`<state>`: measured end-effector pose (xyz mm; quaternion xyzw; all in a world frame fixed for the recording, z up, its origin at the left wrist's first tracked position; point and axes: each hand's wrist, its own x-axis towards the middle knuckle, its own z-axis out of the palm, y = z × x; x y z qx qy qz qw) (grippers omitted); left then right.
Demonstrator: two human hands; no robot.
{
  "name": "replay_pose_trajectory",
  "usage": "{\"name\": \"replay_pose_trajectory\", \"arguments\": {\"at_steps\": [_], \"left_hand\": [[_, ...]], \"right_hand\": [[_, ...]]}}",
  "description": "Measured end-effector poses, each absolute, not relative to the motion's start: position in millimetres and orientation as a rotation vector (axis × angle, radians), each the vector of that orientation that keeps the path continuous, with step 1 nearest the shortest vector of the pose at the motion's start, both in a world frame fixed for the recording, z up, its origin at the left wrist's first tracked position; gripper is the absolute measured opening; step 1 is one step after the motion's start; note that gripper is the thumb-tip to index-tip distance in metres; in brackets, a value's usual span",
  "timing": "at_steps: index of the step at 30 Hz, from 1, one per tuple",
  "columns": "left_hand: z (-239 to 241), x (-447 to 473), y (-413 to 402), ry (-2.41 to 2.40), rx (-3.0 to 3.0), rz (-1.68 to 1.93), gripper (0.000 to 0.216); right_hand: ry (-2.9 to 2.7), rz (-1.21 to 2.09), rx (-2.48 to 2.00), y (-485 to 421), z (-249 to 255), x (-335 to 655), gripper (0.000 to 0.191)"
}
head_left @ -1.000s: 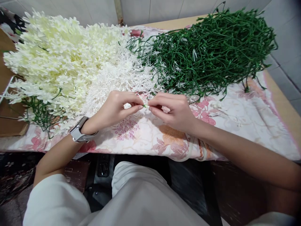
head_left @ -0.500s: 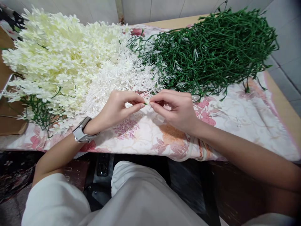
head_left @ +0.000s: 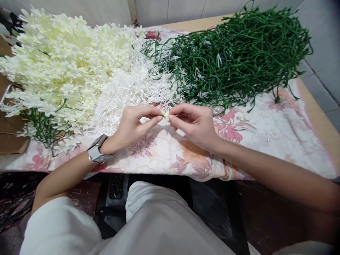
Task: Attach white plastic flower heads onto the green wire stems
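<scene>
Left hand (head_left: 134,124) and right hand (head_left: 195,124) meeting fingertip to fingertip above near edge of floral cloth (head_left: 265,141). Both pinched shut on tiny flower piece (head_left: 165,115): pale, whitish with hint of green, mostly hidden by fingers. Grey watch (head_left: 97,151) on left wrist. Cream blossom heap (head_left: 58,67) far left, white spiky stamen pile (head_left: 132,88) just beyond hands, tangled green stems (head_left: 239,56) far right.

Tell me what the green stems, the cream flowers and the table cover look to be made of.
Green stems: probably moulded plastic, uniform colour, slight sheen.
Cream flowers: likely fabric or soft plastic, matte, identical petals.
Table cover: printed cloth, wrinkled, floral pattern.
</scene>
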<state>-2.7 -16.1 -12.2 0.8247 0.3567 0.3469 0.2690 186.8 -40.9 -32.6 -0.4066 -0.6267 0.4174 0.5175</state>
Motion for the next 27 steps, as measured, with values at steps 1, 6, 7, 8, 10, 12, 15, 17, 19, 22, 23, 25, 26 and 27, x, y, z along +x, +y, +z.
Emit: {"name": "replay_pose_trajectory", "arguments": {"at_steps": [1, 6, 7, 8, 10, 12, 15, 17, 19, 22, 23, 25, 26, 27], "left_hand": [[-13, -3, -16, 0.955, 2.251, 0.925, 0.013], [-17, -4, -14, 0.913, 2.337, 0.905, 0.013], [-18, -4, -14, 0.915, 2.34, 0.903, 0.013], [-19, -4, -14, 0.918, 2.341, 0.901, 0.013], [-20, -3, -15, 0.921, 2.336, 0.91, 0.013], [-21, -3, -15, 0.917, 2.333, 0.928, 0.012], [-22, -3, -16, 0.926, 2.356, 0.937, 0.013], [-24, -3, -17, 0.929, 2.386, 0.933, 0.014], [-25, -3, -17, 0.919, 2.405, 0.934, 0.015], [-24, -3, -17, 0.924, 2.372, 0.943, 0.013], [-23, -3, -16, 0.937, 2.346, 0.943, 0.012], [-19, -3, -15, 0.976, 2.297, 0.923, 0.012], [-17, -3, -15, 0.996, 2.286, 0.903, 0.013], [-15, -3, -15, 1.01, 2.288, 0.879, 0.014]], "right_hand": [[-1.494, 1.026, -0.975, -40, -34, 186, 0.002], [-1.491, 1.07, -0.965, -39, -40, 186, 0.002], [-1.494, 1.072, -0.973, -39, -41, 186, 0.002], [-1.494, 1.072, -0.98, -39, -41, 186, 0.002], [-1.494, 1.073, -0.986, -39, -43, 186, 0.001], [-1.492, 1.079, -0.974, -40, -43, 186, 0.001], [-1.503, 1.079, -0.964, -40, -45, 186, 0.002], [-1.522, 1.075, -0.971, -40, -45, 187, 0.003], [-1.54, 1.073, -0.975, -40, -46, 187, 0.004], [-1.528, 1.066, -0.982, -40, -44, 186, 0.003], [-1.511, 1.061, -0.985, -40, -43, 186, 0.002], [-1.47, 1.049, -0.983, -39, -40, 186, 0.001], [-1.454, 1.046, -0.978, -38, -39, 186, 0.001], [-1.446, 1.047, -0.974, -38, -38, 186, 0.001]]}}
